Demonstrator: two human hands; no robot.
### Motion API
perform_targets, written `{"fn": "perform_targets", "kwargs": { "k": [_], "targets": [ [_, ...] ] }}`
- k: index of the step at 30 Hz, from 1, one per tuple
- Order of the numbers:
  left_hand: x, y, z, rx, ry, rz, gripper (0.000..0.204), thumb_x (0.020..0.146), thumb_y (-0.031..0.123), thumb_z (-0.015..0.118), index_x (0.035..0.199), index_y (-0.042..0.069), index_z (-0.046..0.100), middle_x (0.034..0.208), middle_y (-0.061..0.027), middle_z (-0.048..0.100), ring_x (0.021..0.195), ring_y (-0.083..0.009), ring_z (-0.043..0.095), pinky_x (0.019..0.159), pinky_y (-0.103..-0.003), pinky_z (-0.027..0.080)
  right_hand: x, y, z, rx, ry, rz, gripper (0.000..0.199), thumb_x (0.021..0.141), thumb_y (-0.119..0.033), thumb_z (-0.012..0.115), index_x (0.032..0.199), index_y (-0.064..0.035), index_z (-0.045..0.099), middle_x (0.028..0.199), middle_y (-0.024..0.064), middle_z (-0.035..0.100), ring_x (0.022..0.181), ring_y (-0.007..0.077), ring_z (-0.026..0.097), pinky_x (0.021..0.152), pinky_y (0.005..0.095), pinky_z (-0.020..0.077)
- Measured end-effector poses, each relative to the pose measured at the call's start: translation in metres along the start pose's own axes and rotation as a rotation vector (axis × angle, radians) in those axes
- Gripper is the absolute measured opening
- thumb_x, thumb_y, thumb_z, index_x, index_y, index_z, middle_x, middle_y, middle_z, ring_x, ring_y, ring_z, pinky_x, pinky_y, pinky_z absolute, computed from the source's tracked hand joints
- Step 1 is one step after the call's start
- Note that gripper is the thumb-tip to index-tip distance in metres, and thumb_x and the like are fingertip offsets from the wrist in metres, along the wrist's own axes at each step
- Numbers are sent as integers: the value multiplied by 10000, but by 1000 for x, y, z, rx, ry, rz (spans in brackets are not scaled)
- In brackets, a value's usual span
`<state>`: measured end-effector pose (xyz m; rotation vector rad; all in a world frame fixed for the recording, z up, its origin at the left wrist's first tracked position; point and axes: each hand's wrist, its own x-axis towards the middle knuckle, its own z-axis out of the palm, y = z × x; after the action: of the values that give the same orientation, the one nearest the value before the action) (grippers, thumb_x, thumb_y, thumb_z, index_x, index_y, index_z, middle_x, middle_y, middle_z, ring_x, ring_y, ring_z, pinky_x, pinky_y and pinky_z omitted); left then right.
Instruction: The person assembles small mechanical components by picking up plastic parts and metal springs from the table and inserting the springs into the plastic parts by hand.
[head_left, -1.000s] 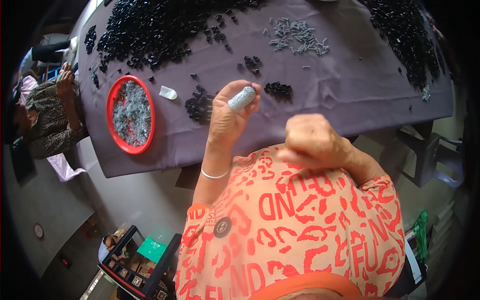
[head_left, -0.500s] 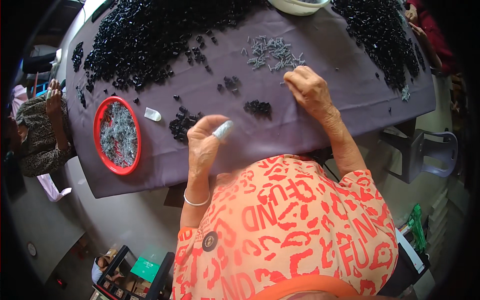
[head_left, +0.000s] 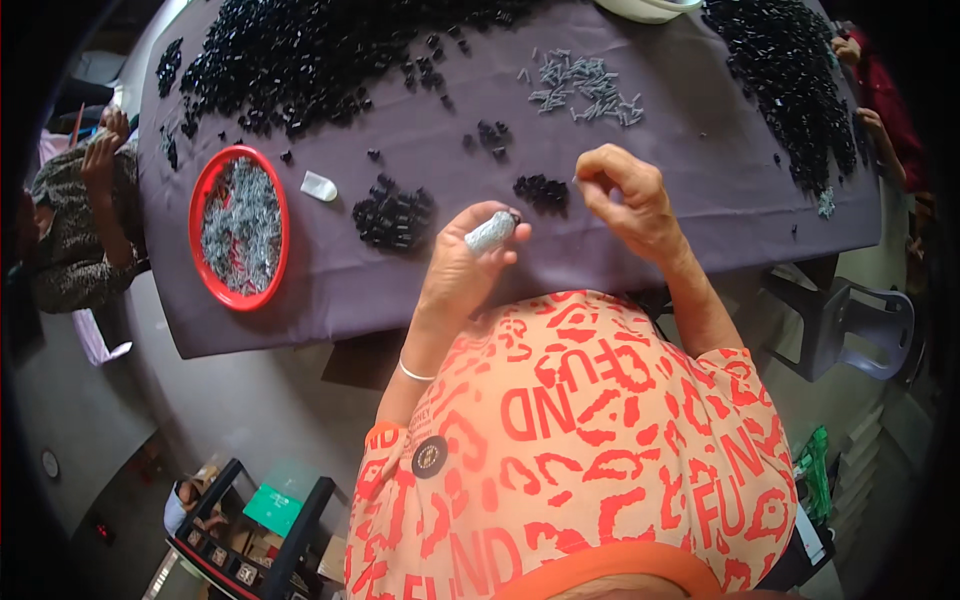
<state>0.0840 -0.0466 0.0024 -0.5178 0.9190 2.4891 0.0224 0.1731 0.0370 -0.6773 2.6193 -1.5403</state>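
My left hand (head_left: 468, 258), its thumb wrapped in silvery tape, pinches a small black plastic piece (head_left: 514, 216) at the fingertips. Across from it, my right hand (head_left: 640, 208) is closed in a pinch; a tiny pale tip shows at its fingers, probably a grey pin, too small to be sure. Between the hands and slightly beyond them lies a small heap of black pieces (head_left: 541, 192). Farther off is a loose scatter of grey pins (head_left: 585, 85). Left of my left hand sits a larger cluster of black pieces (head_left: 393, 214).
A red-rimmed oval basket (head_left: 283, 225) holds many grey pins at the left, with a white thimble-like cap (head_left: 319, 186) beside it. Large black heaps (head_left: 300, 60) cover the far table. A pale bowl (head_left: 650, 10) stands at the back. Other people's hands (head_left: 105, 150) are at both table ends.
My left hand has gone from open over the black cluster to pinching a black piece. My right hand has drawn back from the grey pins toward my left. The whole view has shifted slightly.
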Motion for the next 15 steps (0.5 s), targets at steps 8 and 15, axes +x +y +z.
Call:
{"fn": "perform_targets", "kwargs": {
  "k": [8,15],
  "targets": [
    [-11,-13,6,-202,-47,36,161,915,86,559,1053,16,602,973,-92,652,870,-175,655,614,-218,545,-17,-32,28,184,28,-112,160,763,121,609,884,16,602,832,85,617,718,146,587,630,248,470],
    [-15,-14,11,-162,-55,70,146,905,68,574,1032,11,618,949,-82,656,845,-163,654,628,-227,535,-18,-35,35,112,37,-159,174,746,130,623,878,18,609,826,96,624,705,172,604,609,254,482]
  ]
}}
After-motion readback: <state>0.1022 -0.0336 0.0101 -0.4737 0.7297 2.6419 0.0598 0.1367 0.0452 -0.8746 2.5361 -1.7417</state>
